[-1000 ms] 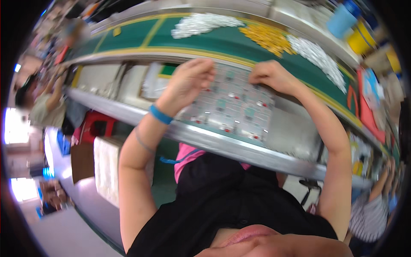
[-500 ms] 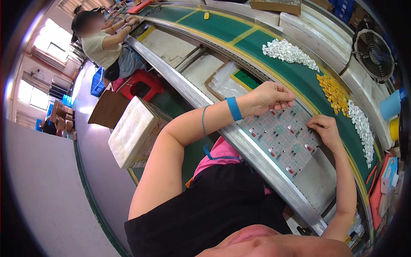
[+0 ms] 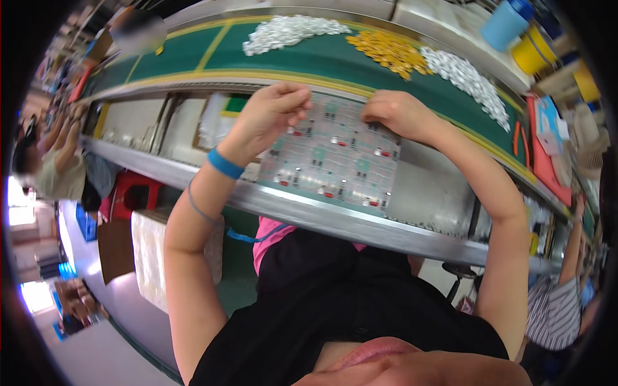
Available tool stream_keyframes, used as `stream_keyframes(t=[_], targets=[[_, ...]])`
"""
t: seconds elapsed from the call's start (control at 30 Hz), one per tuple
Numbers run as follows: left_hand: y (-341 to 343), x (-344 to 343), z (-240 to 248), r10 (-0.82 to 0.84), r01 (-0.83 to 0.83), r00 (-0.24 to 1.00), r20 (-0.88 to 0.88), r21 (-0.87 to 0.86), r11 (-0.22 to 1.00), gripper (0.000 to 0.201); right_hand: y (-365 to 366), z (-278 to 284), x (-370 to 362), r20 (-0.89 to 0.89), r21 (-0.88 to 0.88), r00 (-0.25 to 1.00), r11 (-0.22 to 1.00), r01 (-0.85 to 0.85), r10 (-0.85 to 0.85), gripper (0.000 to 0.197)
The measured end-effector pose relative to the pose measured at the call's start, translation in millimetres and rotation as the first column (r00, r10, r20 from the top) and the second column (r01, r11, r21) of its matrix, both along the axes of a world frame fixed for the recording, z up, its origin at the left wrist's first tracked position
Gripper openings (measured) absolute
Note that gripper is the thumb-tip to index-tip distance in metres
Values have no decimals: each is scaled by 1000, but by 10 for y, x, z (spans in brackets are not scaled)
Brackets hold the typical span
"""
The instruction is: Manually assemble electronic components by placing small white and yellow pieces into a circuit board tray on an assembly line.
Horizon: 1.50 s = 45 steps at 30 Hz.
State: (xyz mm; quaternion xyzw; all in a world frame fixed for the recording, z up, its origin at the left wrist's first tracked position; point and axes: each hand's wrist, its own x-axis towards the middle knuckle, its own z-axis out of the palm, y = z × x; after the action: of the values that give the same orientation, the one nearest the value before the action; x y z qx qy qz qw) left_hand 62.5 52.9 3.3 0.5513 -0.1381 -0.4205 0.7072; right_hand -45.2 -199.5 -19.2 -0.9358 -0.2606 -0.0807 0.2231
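Note:
A large panel of printed circuit boards, dotted with small red and dark parts, lies in front of me across the metal rails. Over its far left corner, my left hand is closed, thumb against curled fingers; anything held there is too small to make out. A blue band with a coiled cord circles that wrist. My right hand is at the panel's far right part, fingertips pinched together and pointing down. Whatever those fingers grip is hidden.
Beyond the panel runs a green belt bearing a white heap of small parts, a yellow heap and another white heap. A metal rail borders my side. Co-workers sit left and right.
My view has swung round, so the panel and rail now lie more level across it. Both hands stay closed over the panel's far part.

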Motion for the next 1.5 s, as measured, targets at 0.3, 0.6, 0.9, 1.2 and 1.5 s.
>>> stream_keyframes(t=[0.3,0.6,0.9,1.2,1.5], targets=[[-90,28,-14,-97,95,995,30,60,994,15,-116,-53,-34,25,14,997,997,-79,79,6],[-71,14,26,-128,122,990,57,106,987,13,-158,-82,46,49,83,984,981,-175,171,8],[-116,157,-108,-72,64,994,83,98,993,15,-168,-60,120,-4,102,970,965,-243,244,9],[-341,28,-21,-172,64,913,371,284,957,11,-112,22,-9,10,-157,974,962,-222,226,15],[-416,30,-110,-413,-90,434,801,495,864,11,-88,373,-131,-537,443,812,743,502,-228,21]])
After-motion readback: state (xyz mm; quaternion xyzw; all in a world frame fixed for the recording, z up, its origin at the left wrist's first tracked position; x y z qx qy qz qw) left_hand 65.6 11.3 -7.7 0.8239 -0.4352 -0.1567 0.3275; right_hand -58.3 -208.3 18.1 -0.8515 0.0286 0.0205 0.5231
